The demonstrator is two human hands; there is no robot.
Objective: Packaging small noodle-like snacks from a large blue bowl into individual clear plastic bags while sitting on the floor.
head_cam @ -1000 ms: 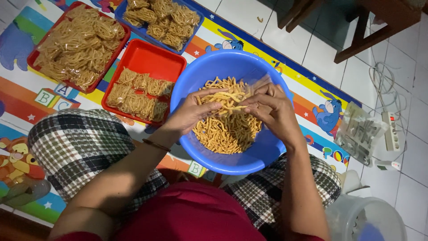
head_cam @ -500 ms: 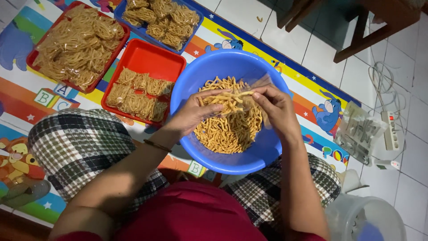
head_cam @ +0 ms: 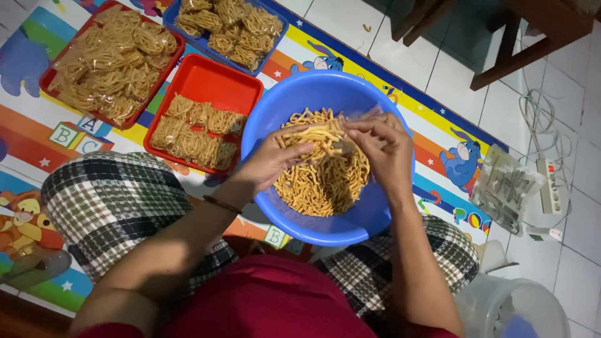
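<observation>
Head view: you are sitting cross-legged on a colourful play mat (head_cam: 432,134), looking straight down, and both your hands are meeting over the blue basin (head_cam: 275,112) at the centre of the frame. Your left hand (head_cam: 275,159) is coming in from the lower left, fingers curled under a small bundle of yellow snack sticks (head_cam: 313,133); it is gripping that bundle from below and from the left end. Your right hand (head_cam: 382,147) is coming in from the lower right, its fingertips pinched together on what looks like a thin clear plastic bag (head_cam: 362,115), barely visible against the basin wall, just to the right of the bundle. Whether the bag's mouth is open you cannot tell from here.

The relation that matters: the bundle's long axis is running roughly left to right across the frame, tilted slightly up to the right, with its right end touching or just beside your right fingertips and the bag. So the bag is lying to the right of the bundle, along that same axis. Your left hand is the one carrying the sticks; your right is nearer the bag.

Below the hands, the loose heap of sticks (head_cam: 319,184) is filling the basin's lower middle.

To the left, a red tray (head_cam: 206,81) of packed bundles is sitting just beside the basin.
</observation>
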